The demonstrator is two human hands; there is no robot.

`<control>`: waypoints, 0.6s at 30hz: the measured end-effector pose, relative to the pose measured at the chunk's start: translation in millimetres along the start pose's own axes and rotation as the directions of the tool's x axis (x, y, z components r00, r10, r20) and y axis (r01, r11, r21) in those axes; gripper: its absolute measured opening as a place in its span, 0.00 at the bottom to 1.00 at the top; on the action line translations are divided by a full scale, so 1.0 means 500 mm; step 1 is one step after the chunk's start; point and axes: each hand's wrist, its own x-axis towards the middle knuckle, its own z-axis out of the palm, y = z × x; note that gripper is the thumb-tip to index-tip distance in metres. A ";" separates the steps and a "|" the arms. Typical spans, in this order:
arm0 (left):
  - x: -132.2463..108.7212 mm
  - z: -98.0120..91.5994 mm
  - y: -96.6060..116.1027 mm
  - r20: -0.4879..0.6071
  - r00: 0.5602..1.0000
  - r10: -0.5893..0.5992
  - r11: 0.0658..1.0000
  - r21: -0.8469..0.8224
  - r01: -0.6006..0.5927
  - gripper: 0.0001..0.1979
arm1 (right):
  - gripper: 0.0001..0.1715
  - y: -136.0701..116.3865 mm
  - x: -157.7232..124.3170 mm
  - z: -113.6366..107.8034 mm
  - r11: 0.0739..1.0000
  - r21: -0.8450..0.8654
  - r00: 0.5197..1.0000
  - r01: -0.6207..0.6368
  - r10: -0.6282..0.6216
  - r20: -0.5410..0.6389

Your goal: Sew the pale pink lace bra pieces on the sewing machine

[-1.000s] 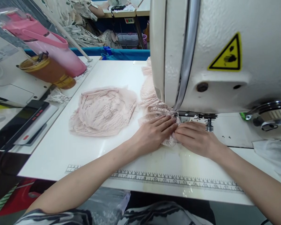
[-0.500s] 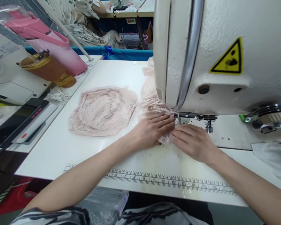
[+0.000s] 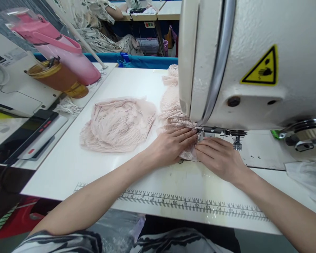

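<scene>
White table (image 3: 126,80): left hand (image 3: 168,146) and right hand (image 3: 221,158) press lace (image 3: 171,112); brown cup (image 3: 52,75) apart.

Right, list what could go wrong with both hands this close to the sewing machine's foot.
The left hand and right hand press the pink lace with fingertips beside the presser foot; a finger could slip under it. The lace bunches behind the foot and might feed unevenly.

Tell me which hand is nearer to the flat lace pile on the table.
Left. The left hand lies just right of the lace pile, not touching it. The right hand is farther right, beyond the left hand.
</scene>
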 end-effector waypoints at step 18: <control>0.005 -0.004 0.022 0.001 0.999 -0.047 0.994 0.094 0.047 0.27 | 0.12 0.022 -0.007 -0.007 0.995 0.047 0.991 -0.089 0.083 0.102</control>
